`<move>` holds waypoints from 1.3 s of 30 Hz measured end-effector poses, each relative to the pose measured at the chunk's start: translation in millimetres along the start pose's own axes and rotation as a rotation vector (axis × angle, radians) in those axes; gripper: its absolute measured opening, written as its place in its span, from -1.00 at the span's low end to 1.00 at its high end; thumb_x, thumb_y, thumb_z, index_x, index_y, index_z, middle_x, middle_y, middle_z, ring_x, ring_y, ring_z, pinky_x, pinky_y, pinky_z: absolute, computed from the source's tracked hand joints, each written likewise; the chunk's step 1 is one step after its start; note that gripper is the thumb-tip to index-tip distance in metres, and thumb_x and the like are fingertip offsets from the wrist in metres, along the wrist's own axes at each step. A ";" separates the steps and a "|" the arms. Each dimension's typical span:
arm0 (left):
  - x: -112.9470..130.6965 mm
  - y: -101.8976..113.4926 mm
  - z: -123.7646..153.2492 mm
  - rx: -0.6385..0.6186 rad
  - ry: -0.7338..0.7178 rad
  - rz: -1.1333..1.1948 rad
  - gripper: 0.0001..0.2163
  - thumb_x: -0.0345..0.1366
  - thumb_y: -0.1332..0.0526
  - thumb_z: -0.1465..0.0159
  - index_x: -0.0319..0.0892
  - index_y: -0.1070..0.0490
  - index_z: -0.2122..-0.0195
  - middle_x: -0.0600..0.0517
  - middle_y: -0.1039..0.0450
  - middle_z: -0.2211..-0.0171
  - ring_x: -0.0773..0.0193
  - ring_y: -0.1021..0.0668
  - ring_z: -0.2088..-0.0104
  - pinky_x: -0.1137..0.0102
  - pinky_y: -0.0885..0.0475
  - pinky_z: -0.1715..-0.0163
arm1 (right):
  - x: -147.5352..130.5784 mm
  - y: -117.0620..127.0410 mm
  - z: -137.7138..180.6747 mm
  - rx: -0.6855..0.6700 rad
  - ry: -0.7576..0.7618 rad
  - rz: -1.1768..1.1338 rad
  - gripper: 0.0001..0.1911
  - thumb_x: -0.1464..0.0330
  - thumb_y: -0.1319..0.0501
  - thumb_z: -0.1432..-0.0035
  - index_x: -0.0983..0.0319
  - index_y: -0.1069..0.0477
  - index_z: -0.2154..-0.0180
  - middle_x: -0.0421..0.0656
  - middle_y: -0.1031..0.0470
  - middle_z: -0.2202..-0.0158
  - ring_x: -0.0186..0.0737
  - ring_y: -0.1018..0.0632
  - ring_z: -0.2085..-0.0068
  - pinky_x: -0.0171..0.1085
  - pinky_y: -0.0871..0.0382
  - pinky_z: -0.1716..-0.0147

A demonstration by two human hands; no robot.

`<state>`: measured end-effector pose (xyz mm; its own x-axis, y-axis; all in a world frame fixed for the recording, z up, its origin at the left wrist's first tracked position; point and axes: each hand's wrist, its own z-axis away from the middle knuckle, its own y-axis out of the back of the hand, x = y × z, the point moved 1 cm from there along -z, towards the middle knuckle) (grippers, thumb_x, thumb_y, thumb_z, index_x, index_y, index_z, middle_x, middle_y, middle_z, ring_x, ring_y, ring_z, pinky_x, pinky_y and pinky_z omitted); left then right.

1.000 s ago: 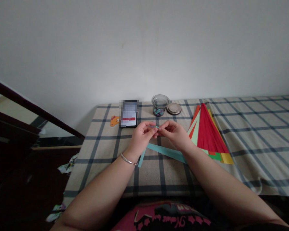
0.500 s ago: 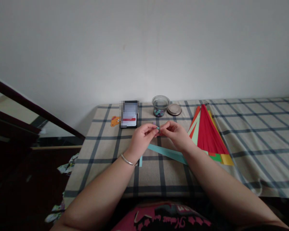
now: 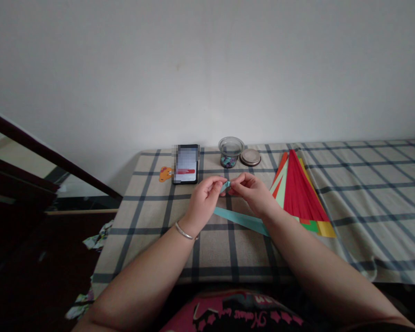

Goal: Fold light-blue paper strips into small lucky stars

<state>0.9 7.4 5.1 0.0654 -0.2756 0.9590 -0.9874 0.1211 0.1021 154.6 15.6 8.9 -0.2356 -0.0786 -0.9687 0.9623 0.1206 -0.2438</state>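
Note:
Between my fingertips is a light blue paper strip, folded small at its end. My left hand pinches it from the left, thumb against fingers. From the other side my right hand grips the folded end in a pinch. Below the hands a flat light blue paper strip lies slantwise on the cloth, its right end passing under my right forearm. Just beyond my fingers stands a clear plastic tub holding small blue and purple pieces, with its round lid lying beside it.
A fan of coloured paper strips, mostly red, lies to the right. A phone rests at the back left by an orange bear-shaped piece. A checked cloth covers the table, which meets a wall behind.
More of the light blue strip shows between my fingertips. The narrow strip end that hung below my left wrist is out of sight. Both hands stay in nearly the same place.

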 end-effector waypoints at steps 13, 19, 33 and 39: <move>-1.1 -0.6 -3.4 0.049 0.108 0.135 -0.81 -0.19 -0.31 -0.15 -0.21 -0.48 0.33 0.02 -0.53 0.37 0.34 -0.53 0.41 0.42 -0.47 0.33 | -0.4 -2.3 0.4 -0.054 -0.008 -0.017 -0.60 0.10 -0.45 0.23 0.22 -0.37 0.49 -0.30 -0.45 0.56 -0.38 -0.48 0.50 -0.32 -0.38 0.39; -3.4 -2.1 -2.5 0.069 0.153 0.290 -0.81 -0.21 -0.35 -0.11 -0.21 -0.49 0.33 0.05 -0.53 0.38 0.38 -0.53 0.41 0.44 -0.47 0.30 | -1.4 -1.6 3.0 -0.136 -0.109 -0.164 -0.64 0.11 -0.42 0.14 0.21 -0.39 0.44 -0.24 -0.52 0.53 -0.33 -0.53 0.48 -0.30 -0.41 0.38; 0.2 -5.8 -4.7 -0.037 0.230 0.536 -0.74 -0.14 -0.46 0.04 -0.20 -0.55 0.42 0.05 -0.54 0.50 0.34 -0.53 0.45 0.39 -0.49 0.36 | -1.7 -3.2 4.1 -0.226 -0.177 -0.214 -0.68 0.18 -0.47 0.17 0.24 -0.45 0.48 -0.27 -0.52 0.50 -0.44 -0.48 0.50 -0.39 -0.39 0.44; -1.6 -5.4 -4.5 -0.067 0.197 0.541 -0.78 -0.17 -0.44 0.01 -0.18 -0.57 0.42 0.05 -0.53 0.50 0.34 -0.53 0.47 0.39 -0.48 0.40 | -1.9 -2.7 4.0 -0.228 -0.185 -0.219 -0.69 0.21 -0.48 0.20 0.24 -0.47 0.48 -0.28 -0.52 0.51 -0.46 -0.49 0.52 -0.41 -0.40 0.45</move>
<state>6.8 11.5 4.1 -0.4141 0.0240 0.9099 -0.8769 0.2574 -0.4058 153.1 11.5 11.6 -0.3843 -0.3024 -0.8723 0.8319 0.2964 -0.4692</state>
